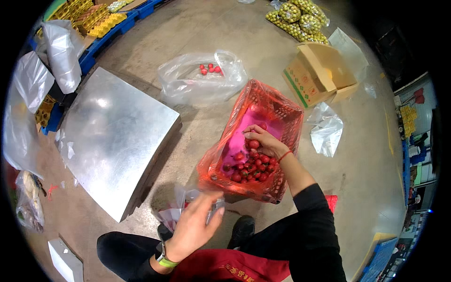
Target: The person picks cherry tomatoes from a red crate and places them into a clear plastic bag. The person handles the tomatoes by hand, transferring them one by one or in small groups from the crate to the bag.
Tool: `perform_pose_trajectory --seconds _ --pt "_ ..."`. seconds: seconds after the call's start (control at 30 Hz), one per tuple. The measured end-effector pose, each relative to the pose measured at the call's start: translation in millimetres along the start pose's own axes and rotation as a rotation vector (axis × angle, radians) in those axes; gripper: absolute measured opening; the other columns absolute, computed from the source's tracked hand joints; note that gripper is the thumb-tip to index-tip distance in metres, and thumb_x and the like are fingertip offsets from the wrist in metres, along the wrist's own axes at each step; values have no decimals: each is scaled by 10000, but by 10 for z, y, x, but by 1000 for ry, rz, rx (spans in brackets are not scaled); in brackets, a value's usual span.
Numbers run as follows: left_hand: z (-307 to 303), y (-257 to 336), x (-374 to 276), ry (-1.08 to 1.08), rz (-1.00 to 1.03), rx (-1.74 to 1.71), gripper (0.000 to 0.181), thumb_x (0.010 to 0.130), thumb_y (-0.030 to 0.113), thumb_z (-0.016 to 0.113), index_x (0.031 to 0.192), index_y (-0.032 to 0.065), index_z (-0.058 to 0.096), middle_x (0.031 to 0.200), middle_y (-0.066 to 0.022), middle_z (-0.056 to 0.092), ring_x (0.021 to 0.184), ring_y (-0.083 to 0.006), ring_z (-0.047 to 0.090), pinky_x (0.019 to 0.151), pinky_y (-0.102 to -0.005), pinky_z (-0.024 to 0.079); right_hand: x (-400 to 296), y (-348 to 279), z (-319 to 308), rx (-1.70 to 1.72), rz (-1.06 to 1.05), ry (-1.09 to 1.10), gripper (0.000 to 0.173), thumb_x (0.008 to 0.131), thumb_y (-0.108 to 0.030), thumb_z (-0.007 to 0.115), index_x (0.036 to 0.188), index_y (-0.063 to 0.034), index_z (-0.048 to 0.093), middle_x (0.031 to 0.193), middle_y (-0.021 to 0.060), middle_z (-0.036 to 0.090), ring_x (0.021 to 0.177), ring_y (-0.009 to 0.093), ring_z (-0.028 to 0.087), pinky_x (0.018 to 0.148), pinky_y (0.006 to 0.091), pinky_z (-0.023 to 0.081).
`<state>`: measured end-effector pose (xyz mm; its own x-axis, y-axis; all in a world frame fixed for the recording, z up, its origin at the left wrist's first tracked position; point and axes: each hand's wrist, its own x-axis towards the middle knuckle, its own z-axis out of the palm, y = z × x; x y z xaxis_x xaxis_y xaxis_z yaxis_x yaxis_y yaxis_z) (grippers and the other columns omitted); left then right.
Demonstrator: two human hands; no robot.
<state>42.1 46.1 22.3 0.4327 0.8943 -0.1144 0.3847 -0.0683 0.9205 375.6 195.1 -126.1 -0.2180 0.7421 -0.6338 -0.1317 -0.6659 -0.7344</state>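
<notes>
A red plastic crate (295, 132) stands on the floor before me, lined with clear film and a bright pink sheet (243, 124). Small round red produce (252, 168), radishes or tomatoes, lies heaped in its near end. My right hand (263, 139) reaches inside, fingers curled, with red pieces right beside the thumb and fingers. Whether it grips one is hidden. My left hand (197, 218), blurred, hovers in front of the crate with fingers extended and nothing visible in it. Partly behind that hand, a clear plastic bag (172, 211) with something reddish lies near my feet.
Beyond the crate lies an open clear bag (183, 83) with several red pieces. A metal-topped platform (119, 137) stands at left. On the right are a cardboard box (310, 77) and a crumpled plastic bag (327, 130). Bagged green fruit (299, 21) and egg trays (105, 26) sit farther off.
</notes>
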Motion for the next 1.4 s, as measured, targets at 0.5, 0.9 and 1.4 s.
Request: perform_pose_trajectory --seconds 0.5,0.9,1.4 --pt "-409 162 615 4 169 -473 376 856 43 774 1214 36 662 1250 -69 517 1000 -137 548 844 -270 471 -1449 -651 1781 308 -240 -364 418 977 -253 692 1292 -74 484 1126 100 633 1013 191 652 742 307 557" --pt "-511 -76 555 140 70 -1325 450 1008 75 592 1429 69 431 1399 -167 528 1217 -271 609 1005 -340 564 -1347 -651 1906 477 -158 -268 340 1023 -171 574 1339 -78 487 1179 184 637 959 240 696 560 249 541" --pt "-468 42 550 71 -32 -1399 302 930 3 556 1224 27 492 1262 -147 506 1197 -302 598 999 -376 567 -1416 -554 1727 413 -208 -380 503 1029 -448 552 1296 -22 539 1085 122 680 878 146 697 512 208 496"
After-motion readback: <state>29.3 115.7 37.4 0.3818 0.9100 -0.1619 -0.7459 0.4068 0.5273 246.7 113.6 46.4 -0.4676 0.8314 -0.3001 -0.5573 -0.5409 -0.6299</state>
